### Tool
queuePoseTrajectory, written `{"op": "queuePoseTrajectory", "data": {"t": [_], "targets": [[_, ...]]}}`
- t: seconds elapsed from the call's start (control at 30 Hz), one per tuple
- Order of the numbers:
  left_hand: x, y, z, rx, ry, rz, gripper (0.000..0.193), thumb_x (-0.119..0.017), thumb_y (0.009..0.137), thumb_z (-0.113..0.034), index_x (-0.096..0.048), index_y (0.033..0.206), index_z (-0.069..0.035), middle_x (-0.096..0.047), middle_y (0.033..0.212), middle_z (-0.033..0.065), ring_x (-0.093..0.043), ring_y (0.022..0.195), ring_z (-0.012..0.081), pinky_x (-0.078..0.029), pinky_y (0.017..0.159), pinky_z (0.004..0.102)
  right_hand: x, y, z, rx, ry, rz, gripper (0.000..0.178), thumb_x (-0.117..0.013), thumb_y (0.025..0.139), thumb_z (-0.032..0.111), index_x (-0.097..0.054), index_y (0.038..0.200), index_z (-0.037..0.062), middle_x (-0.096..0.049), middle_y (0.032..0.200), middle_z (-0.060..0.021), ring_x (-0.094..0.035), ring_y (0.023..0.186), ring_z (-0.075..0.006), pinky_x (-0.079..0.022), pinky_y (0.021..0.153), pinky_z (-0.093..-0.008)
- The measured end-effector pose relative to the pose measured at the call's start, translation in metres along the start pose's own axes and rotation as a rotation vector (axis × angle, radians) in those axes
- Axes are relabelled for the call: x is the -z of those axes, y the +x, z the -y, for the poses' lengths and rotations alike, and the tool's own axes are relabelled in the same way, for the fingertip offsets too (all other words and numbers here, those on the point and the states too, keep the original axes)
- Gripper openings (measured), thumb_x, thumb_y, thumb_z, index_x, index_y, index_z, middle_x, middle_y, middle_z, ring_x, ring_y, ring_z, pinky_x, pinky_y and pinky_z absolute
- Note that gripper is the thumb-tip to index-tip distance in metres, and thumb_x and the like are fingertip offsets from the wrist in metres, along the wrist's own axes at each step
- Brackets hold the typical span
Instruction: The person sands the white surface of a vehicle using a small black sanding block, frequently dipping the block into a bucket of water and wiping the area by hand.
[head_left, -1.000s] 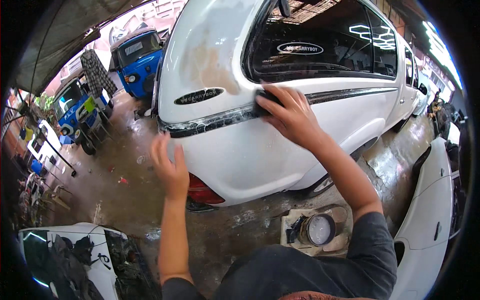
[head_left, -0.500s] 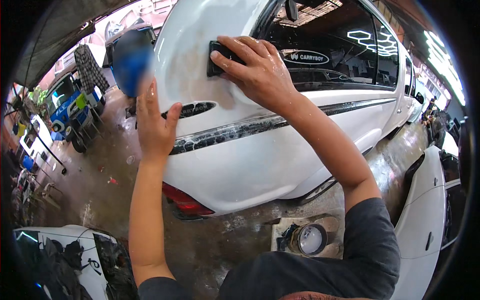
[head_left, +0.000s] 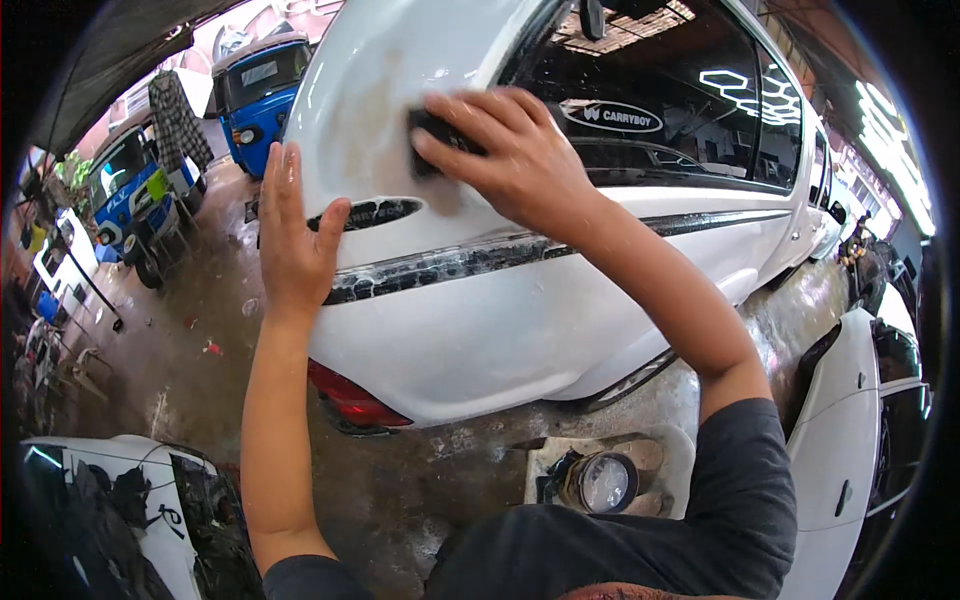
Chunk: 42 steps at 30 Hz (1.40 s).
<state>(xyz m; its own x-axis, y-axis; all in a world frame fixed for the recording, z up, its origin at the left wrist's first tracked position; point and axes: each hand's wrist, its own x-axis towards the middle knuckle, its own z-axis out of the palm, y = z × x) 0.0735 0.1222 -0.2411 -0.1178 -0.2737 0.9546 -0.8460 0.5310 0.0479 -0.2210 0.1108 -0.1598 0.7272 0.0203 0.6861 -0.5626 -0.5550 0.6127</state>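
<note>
My right hand (head_left: 510,150) is wrapped over a black sanding block (head_left: 428,143), which it presses against the white body panel of a van-like vehicle (head_left: 440,340). Around the block the panel is wet, with a dull greyish-brown patch (head_left: 375,125) beside it. My left hand (head_left: 298,240) rests flat at the rear corner of the vehicle, fingers stretched upward and thumb apart, holding nothing. Its thumb lies by a dark oval badge (head_left: 372,214). Below both hands runs a dark trim strip (head_left: 450,265) with whitish wet smears.
Below, a pot of cloudy liquid (head_left: 606,482) stands on a pale stool-like surface (head_left: 665,455). A red tail light (head_left: 355,397) sits at the vehicle's lower corner. White cars flank me at right (head_left: 840,430) and lower left (head_left: 165,540). Blue three-wheelers (head_left: 262,100) stand beyond on the wet floor.
My right hand has slid the sanding block lower and slightly right on the panel. The left hand stays at the rear corner. The whole view has shifted a little.
</note>
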Motion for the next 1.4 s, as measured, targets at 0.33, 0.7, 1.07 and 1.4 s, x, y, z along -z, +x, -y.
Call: {"op": "queuePoseTrajectory", "data": {"t": [0.33, 0.7, 1.07, 1.4], "targets": [[-0.004, 0.000, -0.004, 0.013, -0.056, -0.019, 0.066, -0.056, 0.108, -0.040, -0.037, 0.161, -0.006, -0.037, 0.163, 0.0272, -0.040, 0.149, 0.0432, -0.033, 0.121, 0.0499, 0.009, 0.039, -0.015, 0.290, -0.002, 0.148, 0.043, -0.064, 0.094, 0.014, -0.060, 0.133, 0.0312, -0.049, 0.158, 0.0012, -0.049, 0.144, -0.0223, -0.035, 0.125, -0.0549], [-0.010, -0.003, 0.001, 0.002, -0.031, -0.055, 0.060, -0.052, 0.110, -0.039, -0.039, 0.161, -0.009, -0.040, 0.162, 0.0247, -0.042, 0.147, 0.0427, -0.036, 0.121, 0.0484, 0.023, 0.054, -0.017, 0.511, -0.094, 0.384, 0.049, -0.065, 0.095, 0.020, -0.052, 0.139, 0.0379, -0.042, 0.163, 0.0089, -0.036, 0.154, -0.0188, -0.018, 0.132, -0.0617], [-0.007, -0.002, 0.001, -0.022, -0.051, -0.083, 0.059, -0.051, 0.110, -0.039, -0.040, 0.161, -0.011, -0.042, 0.160, 0.0257, -0.042, 0.146, 0.0442, -0.036, 0.120, 0.0509, 0.021, 0.072, -0.016, 0.543, -0.164, 0.335, 0.054, -0.067, 0.092, 0.015, -0.054, 0.141, 0.0359, -0.046, 0.160, 0.0055, -0.042, 0.150, -0.0204, -0.019, 0.132, -0.0604], [-0.013, -0.003, -0.002, -0.016, -0.043, -0.082, 0.059, -0.053, 0.109, -0.036, -0.040, 0.161, -0.011, -0.043, 0.160, 0.0254, -0.043, 0.147, 0.0425, -0.036, 0.121, 0.0492, 0.029, -0.034, 0.001, 0.253, -0.021, 0.282, 0.048, -0.068, 0.089, 0.016, -0.060, 0.135, 0.0276, -0.053, 0.149, -0.0060, -0.055, 0.129, -0.0282, -0.045, 0.108, -0.0505]]}}
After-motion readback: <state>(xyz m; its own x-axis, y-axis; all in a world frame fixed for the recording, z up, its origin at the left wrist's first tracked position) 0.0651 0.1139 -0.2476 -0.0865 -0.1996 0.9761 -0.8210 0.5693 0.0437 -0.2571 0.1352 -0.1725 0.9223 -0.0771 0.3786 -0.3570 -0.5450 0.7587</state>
